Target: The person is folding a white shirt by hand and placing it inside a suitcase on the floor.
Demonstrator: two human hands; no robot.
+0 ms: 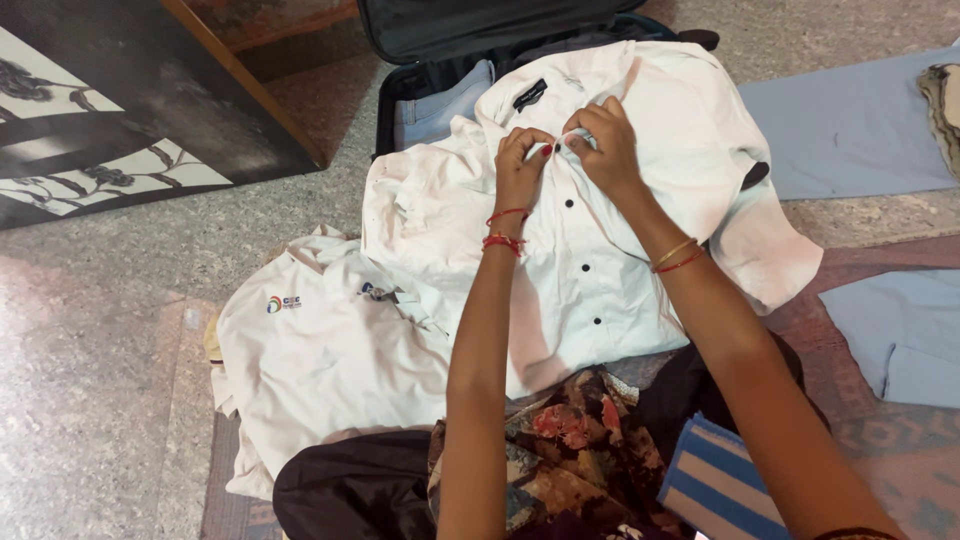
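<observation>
A white button-up shirt [600, 270] with small black buttons lies spread on the floor, its collar over the edge of an open black suitcase [440, 40]. My left hand [520, 165] pinches the left side of the shirt's front near the top button. Just to its right, my right hand [605, 140] pinches the other side of the front. Both wrists wear red bangles or threads. A second white shirt [310, 370] with a small coloured logo lies folded to the left, partly under the first.
Light blue garments lie at the right [850, 125] and lower right [900, 335]. A blue striped cloth [715, 480], a floral fabric [560, 450] and a black cloth [350, 490] sit near my lap. A dark patterned panel [110, 110] leans at the upper left. Folded denim [435, 110] is in the suitcase.
</observation>
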